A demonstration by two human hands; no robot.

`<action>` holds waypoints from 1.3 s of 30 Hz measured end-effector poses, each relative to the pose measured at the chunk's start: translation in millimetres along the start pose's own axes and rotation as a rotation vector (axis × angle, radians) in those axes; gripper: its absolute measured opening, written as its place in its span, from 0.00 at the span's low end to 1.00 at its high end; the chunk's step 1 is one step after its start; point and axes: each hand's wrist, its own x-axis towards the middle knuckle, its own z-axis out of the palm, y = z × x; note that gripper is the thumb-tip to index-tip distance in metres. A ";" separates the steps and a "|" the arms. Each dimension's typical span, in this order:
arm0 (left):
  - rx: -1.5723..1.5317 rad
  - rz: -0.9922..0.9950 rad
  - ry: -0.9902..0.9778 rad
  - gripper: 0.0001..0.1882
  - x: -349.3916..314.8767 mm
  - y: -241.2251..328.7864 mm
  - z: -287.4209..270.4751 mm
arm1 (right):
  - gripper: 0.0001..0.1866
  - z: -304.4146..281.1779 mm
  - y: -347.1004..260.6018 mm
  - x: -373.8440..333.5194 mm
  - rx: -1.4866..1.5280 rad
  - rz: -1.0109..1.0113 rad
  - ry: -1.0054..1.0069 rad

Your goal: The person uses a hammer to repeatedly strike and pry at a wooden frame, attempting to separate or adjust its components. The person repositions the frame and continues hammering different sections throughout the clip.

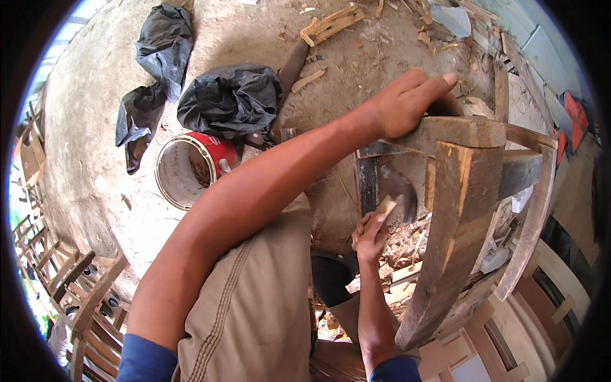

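Note:
My left arm reaches across my raised knee to a rough wooden furniture frame. My left hand is closed over the end of its top rail, with part of the fingers hidden behind the wood. Lower down, inside the frame's legs, my right hand grips a hammer by its pale wooden handle. The dark hammer head is smeared by motion and is close to a dark crosspiece of the frame.
A red and white bucket with scraps inside stands on the dirt floor, beside black plastic bags. A broken wood block lies farther off. Wood chips litter the ground under the frame. More wooden frames stand at the left.

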 end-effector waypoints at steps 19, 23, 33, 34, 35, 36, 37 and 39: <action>0.011 -0.070 0.057 0.40 -3.7 8.1 -0.4 | 0.27 -21.8 -46.8 47.9 1.117 0.523 0.123; -0.072 -0.089 0.058 0.41 -8.1 2.9 -3.6 | 0.21 -23.3 -61.9 66.9 1.156 0.479 0.386; 0.353 0.006 0.055 0.41 -64.0 -75.2 -31.9 | 0.14 -59.0 22.2 52.5 -0.145 0.248 0.309; 0.373 0.001 0.034 0.43 -69.1 -83.3 -37.5 | 0.14 -58.4 23.0 43.8 -0.125 0.237 0.323; 0.392 -0.002 0.012 0.45 -73.2 -91.0 -42.0 | 0.14 -58.5 21.7 36.4 -0.117 0.227 0.334; 0.336 -0.089 -0.013 0.47 -79.1 -105.6 -46.2 | 0.14 -62.8 19.5 28.4 -0.122 0.209 0.356; 0.251 -0.132 -0.001 0.49 -76.6 -111.4 -40.7 | 0.14 -64.8 18.7 20.5 -0.139 0.193 0.371; 0.063 -0.162 0.075 0.51 -67.1 -112.0 -31.0 | 0.14 -61.1 13.9 7.3 -0.202 0.125 0.375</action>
